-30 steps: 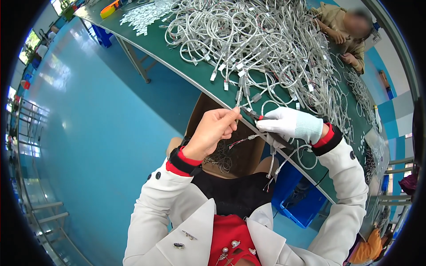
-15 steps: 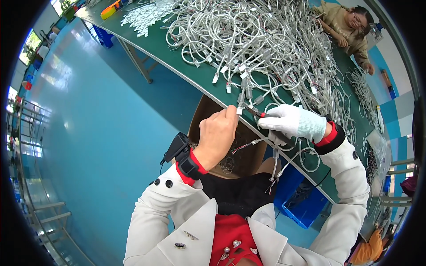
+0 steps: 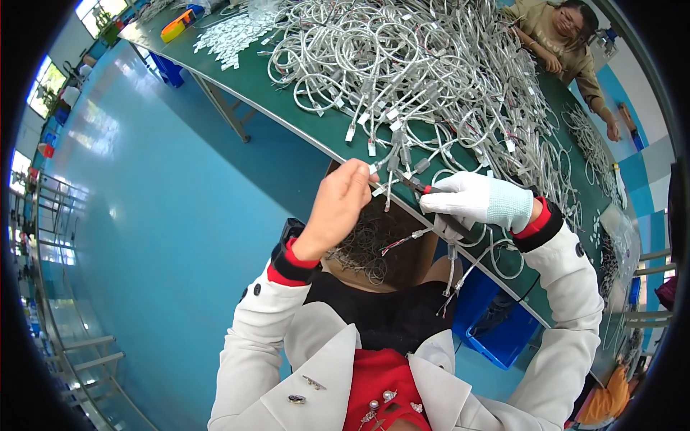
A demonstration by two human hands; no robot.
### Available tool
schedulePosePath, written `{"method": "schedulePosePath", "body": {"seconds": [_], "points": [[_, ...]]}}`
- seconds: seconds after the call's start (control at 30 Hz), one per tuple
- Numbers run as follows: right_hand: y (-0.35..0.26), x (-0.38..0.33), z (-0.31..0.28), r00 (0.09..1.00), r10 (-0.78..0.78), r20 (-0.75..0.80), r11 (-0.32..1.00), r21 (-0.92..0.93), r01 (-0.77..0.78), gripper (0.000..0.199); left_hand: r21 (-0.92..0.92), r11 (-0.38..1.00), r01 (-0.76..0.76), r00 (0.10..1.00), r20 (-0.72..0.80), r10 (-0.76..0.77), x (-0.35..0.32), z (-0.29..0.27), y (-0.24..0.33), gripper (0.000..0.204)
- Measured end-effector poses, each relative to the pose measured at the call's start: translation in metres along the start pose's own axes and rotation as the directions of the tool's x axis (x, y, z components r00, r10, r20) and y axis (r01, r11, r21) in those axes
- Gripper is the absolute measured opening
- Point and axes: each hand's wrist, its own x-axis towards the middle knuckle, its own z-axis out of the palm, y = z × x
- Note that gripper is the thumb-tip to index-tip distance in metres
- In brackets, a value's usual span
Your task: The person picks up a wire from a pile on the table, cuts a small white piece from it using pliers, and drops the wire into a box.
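My bare left hand (image 3: 341,200) is closed at the table's near edge, thumb and fingertips pinching the white tip of a grey cable (image 3: 372,169). In my right hand (image 3: 471,199), which wears a white glove, is a pair of pliers (image 3: 431,189) with red and black handles. Their jaws point left among several cable ends, a short way from my left fingertips. Whether the jaws bite on a cable I cannot tell. Loose cable ends with bare coloured wires (image 3: 405,241) hang over the edge below my right hand.
A big heap of grey cables (image 3: 402,65) covers much of the green table (image 3: 287,115). Small white pieces (image 3: 233,39) lie at the far left, near a yellow-orange tool (image 3: 177,27). Below the edge stand a cardboard box (image 3: 406,262) and a blue bin (image 3: 496,348). Another person (image 3: 568,43) sits far right.
My left hand has moved left and slightly up, away from the plier jaws. My right hand stays nearly in place with the pliers. The other person's hand has shifted outward.
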Motion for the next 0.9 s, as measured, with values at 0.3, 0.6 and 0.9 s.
{"method": "schedulePosePath", "body": {"seconds": [0.3, 0.6, 0.9], "points": [[-0.017, 0.012, -0.001, 0.994, 0.065, 0.084, 0.996, 0.052, -0.070, 0.055, -0.346, 0.933, 0.101, 0.989, 0.136, -0.057, 0.003, -0.007, -0.001, 0.027], [-0.025, 0.017, -0.003, 0.998, -0.054, 0.018, 0.992, -0.115, 0.056, 0.053, -0.473, 0.862, 0.182, 0.974, 0.204, -0.093, 0.003, -0.009, 0.000, 0.027], [-0.029, 0.018, 0.001, 1.000, 0.018, 0.025, 1.000, -0.004, -0.018, 0.041, -0.537, 0.813, 0.225, 0.966, 0.231, -0.115, 0.003, -0.009, 0.000, 0.028]]}}
